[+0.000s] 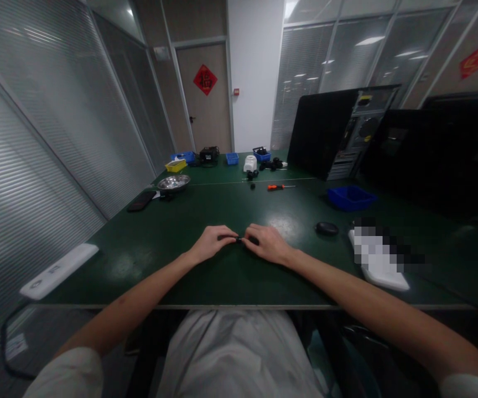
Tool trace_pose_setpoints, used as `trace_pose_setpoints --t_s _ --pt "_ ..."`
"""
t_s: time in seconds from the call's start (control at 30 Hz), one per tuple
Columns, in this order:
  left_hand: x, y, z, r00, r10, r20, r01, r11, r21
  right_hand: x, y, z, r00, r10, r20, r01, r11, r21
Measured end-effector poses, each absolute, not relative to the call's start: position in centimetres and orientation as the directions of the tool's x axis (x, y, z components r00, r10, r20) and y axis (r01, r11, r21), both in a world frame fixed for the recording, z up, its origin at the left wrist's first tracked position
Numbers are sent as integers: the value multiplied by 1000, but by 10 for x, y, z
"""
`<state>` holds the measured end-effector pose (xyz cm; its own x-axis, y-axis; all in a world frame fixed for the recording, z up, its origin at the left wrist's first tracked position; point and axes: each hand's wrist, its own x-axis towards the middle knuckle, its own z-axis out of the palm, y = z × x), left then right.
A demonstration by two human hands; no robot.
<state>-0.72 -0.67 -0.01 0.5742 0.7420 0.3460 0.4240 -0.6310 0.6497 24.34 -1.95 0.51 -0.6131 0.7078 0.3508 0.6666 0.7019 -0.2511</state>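
Both hands meet over the green tabletop [239, 279], near the middle of the view. My left hand [214, 243] is closed in a pinch on a small dark piece [222, 237], mostly covered by the fingers. Close on its right, my right hand [267, 243] is closed on another small dark part [254, 240] between thumb and curled fingers. A thin bit with a light, metallic look shows in the narrow gap between the fingertips. Whether the two pieces are joined, and exactly what they are, I cannot make out.
Right of my hands are a black mouse [327, 228], a blue tray [350, 198] and a partly pixelated white object [378, 260]. Beyond lie an orange screwdriver [276, 188], a metal bowl [174, 183] and a dark phone [141, 200]. A white power strip [60, 271] lies left; a computer case [342, 132] stands behind.
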Motion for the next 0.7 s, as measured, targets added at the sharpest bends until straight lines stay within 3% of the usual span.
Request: trace_pose_setpoints --t_s 0.13,0.37,0.7 --pt "-8 -5 -2 523 787 328 419 -572 705 244 -18 5 -610 704 364 648 708 -283" --pt "-3 -10 7 608 729 315 404 -626 668 241 -21 7 -666 674 319 662 732 -164" --pt "-1 -8 -3 541 777 321 407 -576 709 240 -18 -1 -667 680 305 671 726 -149"
